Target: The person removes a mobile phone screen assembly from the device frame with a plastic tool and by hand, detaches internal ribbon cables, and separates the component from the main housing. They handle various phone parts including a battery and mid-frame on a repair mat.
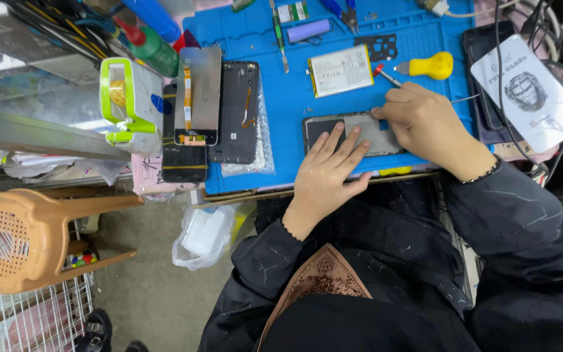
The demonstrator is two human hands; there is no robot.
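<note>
The left hand [326, 171] lies flat, fingers spread, pressing the dark opened rectangular phone body [353, 133] onto the blue silicone mat [288, 104]. The right hand [425, 124], just beside at the phone's right end, is clamped on a red-tipped thin metal screwdriver [386, 75].

grey floor [158, 306], tan plastic stool [27, 238]
</note>
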